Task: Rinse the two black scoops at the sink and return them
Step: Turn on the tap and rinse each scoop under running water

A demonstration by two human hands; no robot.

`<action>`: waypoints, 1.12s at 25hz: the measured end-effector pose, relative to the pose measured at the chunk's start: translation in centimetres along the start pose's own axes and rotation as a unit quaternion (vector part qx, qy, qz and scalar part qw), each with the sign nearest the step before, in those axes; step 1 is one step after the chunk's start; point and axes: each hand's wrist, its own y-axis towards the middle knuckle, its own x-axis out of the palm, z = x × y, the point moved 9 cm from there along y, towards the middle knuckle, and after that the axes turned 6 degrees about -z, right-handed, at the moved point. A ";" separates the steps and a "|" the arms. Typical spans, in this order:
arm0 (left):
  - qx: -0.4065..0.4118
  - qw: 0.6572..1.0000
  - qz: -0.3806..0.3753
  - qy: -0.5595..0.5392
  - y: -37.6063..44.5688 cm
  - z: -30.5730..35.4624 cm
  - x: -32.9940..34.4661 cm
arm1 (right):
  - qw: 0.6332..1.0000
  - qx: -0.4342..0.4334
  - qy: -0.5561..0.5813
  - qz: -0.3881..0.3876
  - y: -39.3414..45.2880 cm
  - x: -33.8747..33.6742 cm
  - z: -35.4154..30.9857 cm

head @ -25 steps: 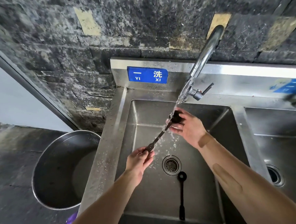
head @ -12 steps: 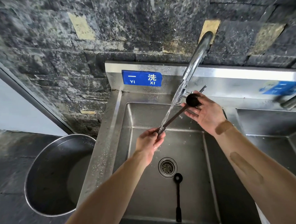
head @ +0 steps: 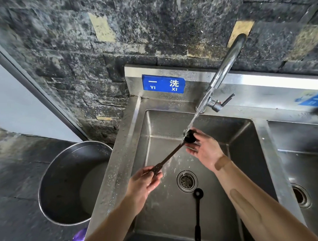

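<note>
Both forearms reach in from the bottom edge over the left basin of the steel sink (head: 229,199). The left hand (head: 146,182) sits low and near the basin's left wall, fingers curled shut around the handle end of a black scoop (head: 171,155), thumb on top. From that grip the scoop slants up and to the right, its round bowl ending just under the stream (head: 194,119) that falls from the curved faucet (head: 226,64). The right hand (head: 205,152) is higher and farther back, palm turned up and toward the left, fingers spread and loosely cupped beneath and behind the bowl; the fingertips touch the bowl but do not close on it. Water strikes the bowl and splashes down along the handle toward the left hand. The right forearm runs diagonally from the lower right corner; the left forearm rises from bottom centre.

The second scoop (head: 197,214) lies flat on the basin floor, bowl end just below the drain (head: 187,181), handle pointing toward the near wall. A blue sign (head: 163,84) is fixed on the backsplash left of the faucet. A large steel pot (head: 66,186) stands on the floor left of the sink. A second basin (head: 303,160) lies to the right.
</note>
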 end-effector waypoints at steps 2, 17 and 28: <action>-0.014 1.000 0.011 -0.019 -0.6 -0.8 -1.5 | 0.999 0.021 0.028 -0.005 0.4 0.8 1.7; 0.036 0.994 0.098 0.021 -0.8 -1.2 -2.6 | 0.997 0.055 0.043 -0.011 1.1 1.3 3.4; 0.067 0.997 0.010 0.038 3.8 4.2 8.0 | 0.996 -0.072 0.047 0.011 -1.0 -3.5 -8.5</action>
